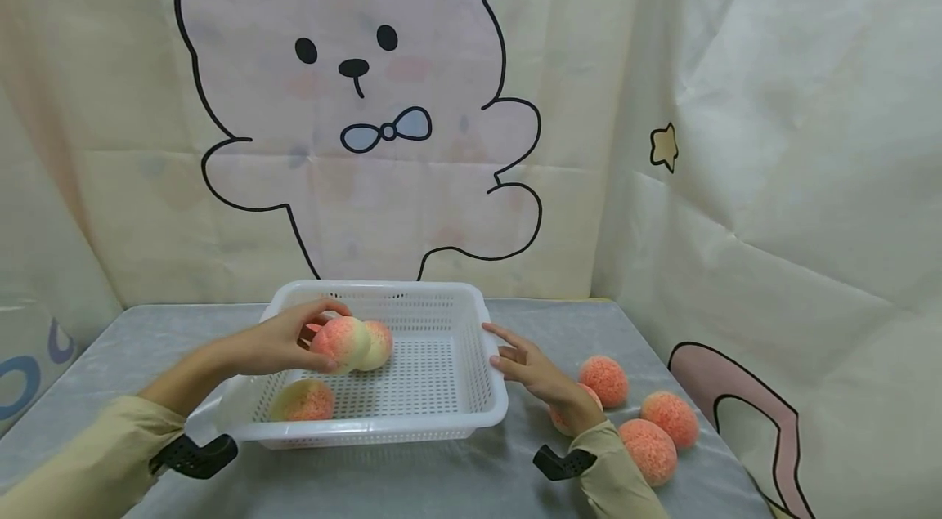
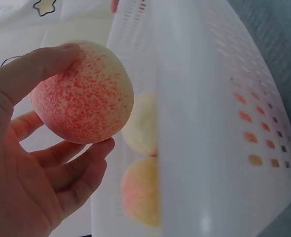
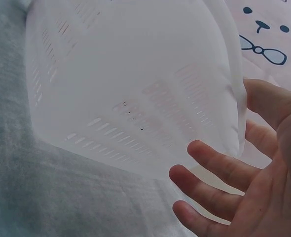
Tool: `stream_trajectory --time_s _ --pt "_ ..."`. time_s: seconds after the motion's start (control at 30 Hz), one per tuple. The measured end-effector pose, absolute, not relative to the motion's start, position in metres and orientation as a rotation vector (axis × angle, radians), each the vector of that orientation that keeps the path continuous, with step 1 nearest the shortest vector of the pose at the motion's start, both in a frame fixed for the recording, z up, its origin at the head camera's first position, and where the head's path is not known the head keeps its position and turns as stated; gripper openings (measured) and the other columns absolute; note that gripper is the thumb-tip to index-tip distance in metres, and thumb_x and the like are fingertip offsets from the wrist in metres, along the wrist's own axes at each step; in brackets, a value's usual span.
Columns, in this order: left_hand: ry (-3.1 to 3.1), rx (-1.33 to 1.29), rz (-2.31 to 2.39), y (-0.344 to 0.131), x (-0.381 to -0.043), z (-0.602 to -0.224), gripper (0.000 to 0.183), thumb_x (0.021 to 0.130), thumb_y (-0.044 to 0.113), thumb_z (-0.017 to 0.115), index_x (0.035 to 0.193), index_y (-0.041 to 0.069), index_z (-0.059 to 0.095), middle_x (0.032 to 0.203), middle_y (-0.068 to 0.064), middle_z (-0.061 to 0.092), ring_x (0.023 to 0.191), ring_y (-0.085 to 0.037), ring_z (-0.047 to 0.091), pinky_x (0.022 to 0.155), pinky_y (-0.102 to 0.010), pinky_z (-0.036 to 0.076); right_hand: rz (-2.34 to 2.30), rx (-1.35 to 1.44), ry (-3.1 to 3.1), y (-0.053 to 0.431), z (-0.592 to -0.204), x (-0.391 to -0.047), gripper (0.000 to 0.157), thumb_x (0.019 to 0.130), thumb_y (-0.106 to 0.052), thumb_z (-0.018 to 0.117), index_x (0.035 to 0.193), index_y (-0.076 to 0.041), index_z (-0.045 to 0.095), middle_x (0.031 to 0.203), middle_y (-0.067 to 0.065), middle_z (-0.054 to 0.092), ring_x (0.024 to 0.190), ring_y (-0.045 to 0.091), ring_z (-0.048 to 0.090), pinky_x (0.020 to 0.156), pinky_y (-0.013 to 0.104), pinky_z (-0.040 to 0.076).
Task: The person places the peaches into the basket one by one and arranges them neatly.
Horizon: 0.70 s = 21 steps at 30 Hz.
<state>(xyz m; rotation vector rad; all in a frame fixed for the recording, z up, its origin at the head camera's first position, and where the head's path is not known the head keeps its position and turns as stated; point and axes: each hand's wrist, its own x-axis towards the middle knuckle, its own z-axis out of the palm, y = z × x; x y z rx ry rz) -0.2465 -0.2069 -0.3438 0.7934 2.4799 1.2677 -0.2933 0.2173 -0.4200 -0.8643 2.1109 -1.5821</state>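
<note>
My left hand (image 1: pixel 275 337) holds a pink-and-cream peach (image 1: pixel 340 344) above the left part of a white perforated plastic basket (image 1: pixel 383 427). In the left wrist view, the thumb lies on top of the peach (image 2: pixel 84 94) and fingers support it from below. Two other peaches are in the basket: one (image 1: pixel 380 346) just behind the held one, another (image 1: pixel 305 400) near the front left corner. On the basket's right side, my right hand (image 1: pixel 540 376) grips the rim. The right wrist view shows its thumb and index finger at the rim (image 3: pixel 238 98), the other fingers outside the wall.
Several peaches lie on the grey-covered table (image 1: pixel 412 478) right of the basket, including one peach (image 1: pixel 603 380) farther back and another peach (image 1: pixel 648 451) nearer. One is partly hidden by my right wrist. A cartoon-printed curtain (image 1: pixel 574 200) hangs behind the table.
</note>
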Motion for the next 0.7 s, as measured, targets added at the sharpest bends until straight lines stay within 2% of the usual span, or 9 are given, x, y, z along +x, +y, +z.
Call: stream_trajectory --time_s 0.17,0.4,0.6,0.7 --pt "2.486 0.775 1.255 -0.197 -0.248 -0.349 0.066 0.083 0.017 0.08 0.138 0.007 0.044 0.131 -0.023 0.057 0.102 -0.024 0.064 0.082 -0.032 0.059 -1.58 -0.887 2.098 0.218 -0.42 -0.296 0.064 0.107 -0.022 0.05 0.162 -0.01 0.019 0.153 0.03 0.044 0.129 0.029 0.059 0.1 0.038 0.054" --pt "2.518 0.731 1.195 -0.187 -0.249 -0.356 0.07 0.081 0.018 0.084 0.138 0.009 0.045 0.133 -0.023 0.056 0.1 -0.023 0.064 0.082 -0.034 0.06 -1.555 -0.837 2.138 0.217 -0.42 -0.293 0.064 0.107 -0.024 0.05 0.162 -0.013 0.02 0.154 0.027 0.045 0.129 0.019 0.059 0.102 0.042 0.053" --pt "2.556 0.729 1.139 -0.179 -0.248 -0.359 0.066 0.079 0.019 0.085 0.134 0.012 0.049 0.131 -0.021 0.056 0.103 -0.025 0.063 0.081 -0.037 0.059 -1.579 -0.866 2.112 0.217 -0.42 -0.293 0.063 0.108 -0.022 0.049 0.162 -0.01 0.019 0.153 0.029 0.045 0.13 0.029 0.059 0.102 0.042 0.053" --pt "2.573 0.704 1.106 -0.176 -0.247 -0.36 0.065 0.078 0.02 0.086 0.133 0.015 0.051 0.131 -0.019 0.057 0.108 -0.027 0.061 0.084 -0.039 0.057 -1.574 -0.849 2.121 0.217 -0.42 -0.293 0.064 0.107 -0.024 0.05 0.162 -0.012 0.02 0.153 0.028 0.045 0.13 0.026 0.059 0.102 0.043 0.053"
